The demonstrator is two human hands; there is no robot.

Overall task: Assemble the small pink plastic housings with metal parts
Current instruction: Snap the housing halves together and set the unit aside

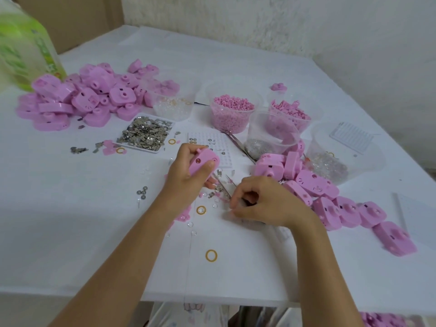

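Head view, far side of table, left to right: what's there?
green bottle → pile of pink housings → tray of metal parts → cup of pink pellets → white ribbed tray

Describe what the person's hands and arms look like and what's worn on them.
The left hand and right hand are bare: no gloves, rings or watch show. The left forearm and right forearm are bare too, with no sleeve, band or marking in view.
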